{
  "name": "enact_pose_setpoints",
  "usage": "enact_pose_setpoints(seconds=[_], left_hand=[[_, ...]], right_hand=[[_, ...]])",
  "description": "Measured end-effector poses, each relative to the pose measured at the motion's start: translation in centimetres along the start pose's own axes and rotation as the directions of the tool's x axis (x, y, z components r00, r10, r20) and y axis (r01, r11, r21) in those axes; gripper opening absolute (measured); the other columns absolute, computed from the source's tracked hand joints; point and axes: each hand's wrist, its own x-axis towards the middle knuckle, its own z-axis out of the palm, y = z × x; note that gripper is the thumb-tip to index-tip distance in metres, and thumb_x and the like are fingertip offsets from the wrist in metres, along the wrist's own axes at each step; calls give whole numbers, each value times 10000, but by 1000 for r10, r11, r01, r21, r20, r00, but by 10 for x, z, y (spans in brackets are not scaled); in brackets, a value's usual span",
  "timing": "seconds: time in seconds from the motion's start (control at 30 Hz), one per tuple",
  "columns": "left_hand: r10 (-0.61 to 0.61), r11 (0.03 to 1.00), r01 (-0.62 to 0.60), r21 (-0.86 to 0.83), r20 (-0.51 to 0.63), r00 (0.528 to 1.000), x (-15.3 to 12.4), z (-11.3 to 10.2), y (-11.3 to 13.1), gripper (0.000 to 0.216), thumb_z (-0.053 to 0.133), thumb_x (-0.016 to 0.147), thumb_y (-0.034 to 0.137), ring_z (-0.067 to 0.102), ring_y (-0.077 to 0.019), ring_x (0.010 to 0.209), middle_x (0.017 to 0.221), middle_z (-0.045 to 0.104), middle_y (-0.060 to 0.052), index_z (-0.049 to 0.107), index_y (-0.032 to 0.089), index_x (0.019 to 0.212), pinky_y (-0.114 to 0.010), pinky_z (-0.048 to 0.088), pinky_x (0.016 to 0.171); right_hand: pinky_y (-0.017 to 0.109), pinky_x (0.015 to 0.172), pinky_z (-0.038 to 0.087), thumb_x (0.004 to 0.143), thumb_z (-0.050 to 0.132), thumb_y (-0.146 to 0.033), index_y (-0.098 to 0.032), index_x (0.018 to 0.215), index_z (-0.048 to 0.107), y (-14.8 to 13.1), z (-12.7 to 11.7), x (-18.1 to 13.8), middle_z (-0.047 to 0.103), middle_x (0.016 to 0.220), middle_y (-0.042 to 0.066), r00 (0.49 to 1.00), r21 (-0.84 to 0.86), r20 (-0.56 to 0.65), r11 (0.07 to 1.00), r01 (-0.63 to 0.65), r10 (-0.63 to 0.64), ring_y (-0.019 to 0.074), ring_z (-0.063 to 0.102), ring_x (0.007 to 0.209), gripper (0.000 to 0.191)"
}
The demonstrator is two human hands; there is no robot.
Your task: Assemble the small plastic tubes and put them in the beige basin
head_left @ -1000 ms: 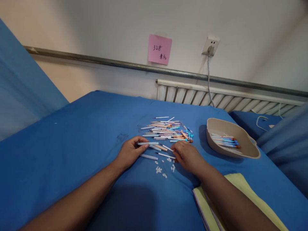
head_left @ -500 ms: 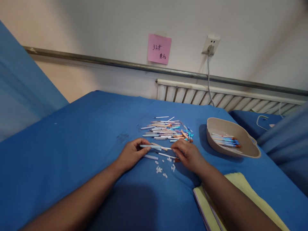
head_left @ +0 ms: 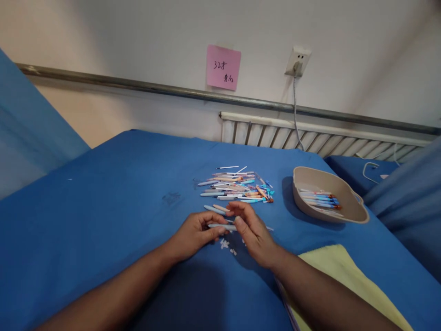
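Head view: pinching pale pen barrel (head_left: 229, 227) w/ L hand (head_left: 196, 234) & R hand (head_left: 257, 239), opp. ends; best held level, pressed gently.

A left hand (head_left: 197, 234) and right hand (head_left: 254, 235) grip a pale pen (head_left: 223, 226) above a blue cloth (head_left: 120, 193). Small white pieces (head_left: 224, 244) lie nearby; beyond is a heap of pens (head_left: 237, 186), and to the right a tan basin (head_left: 355, 204) holds more.
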Motion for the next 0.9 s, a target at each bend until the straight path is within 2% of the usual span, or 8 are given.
enact_pose_setpoints(seconds=[0.2,0.3,0.37,0.5,0.57,0.7,0.9], left_hand=[[-43,995,24,97,207,977,-3,1,2,237,644,740,338,553,-121,646,721,661,7,675,174,908,-216,414,612],[-32,996,14,86,213,977,-2,2,0,236,631,756,351,560,-124,677,758,672,1,659,177,914,-224,423,651],[-33,999,25,44,192,981,0,2,-1,236,623,767,354,562,-122,679,775,674,-8,648,169,913,-230,430,661],[-49,997,55,-47,133,990,4,-4,-2,245,609,788,361,559,-110,657,816,675,-26,636,157,920,-228,434,648],[-46,995,56,-79,116,992,6,-7,-3,254,591,805,370,554,-107,638,831,679,-39,635,154,930,-230,437,634],[-57,982,74,-175,99,993,8,-12,-5,287,552,836,382,564,-113,636,879,686,-70,626,149,986,-249,450,642],[-121,951,138,-275,80,989,7,-14,-3,331,577,818,394,580,-126,636,899,688,-96,611,129,1014,-264,452,641]], right_hand=[[366,885,422,874,314,-606,-249,1220,445,6,-3,4,507,1243,85,998,290,16,955,-65,63,221,494,1120,515],[359,853,438,838,253,-681,-235,1177,487,8,-11,11,533,1210,98,993,442,-4,891,-105,119,226,508,1108,607],[345,810,452,825,276,-689,-216,1124,521,9,-22,16,570,1140,104,986,465,-50,877,-120,162,221,546,1040,611],[288,680,449,759,573,-533,-193,929,587,17,-50,27,623,842,45,950,265,-239,954,-137,203,165,582,742,380],[272,635,437,715,637,-460,-191,848,588,24,-61,30,591,717,5,945,160,-273,977,-141,181,141,543,645,304],[246,586,405,718,615,-374,-185,801,574,38,-72,28,546,650,-23,973,-47,-171,985,-165,155,119,495,595,210],[205,526,362,761,561,-272,-177,865,581,36,-86,17,544,639,-33,982,-375,19,912,-166,186,96,468,555,142]])
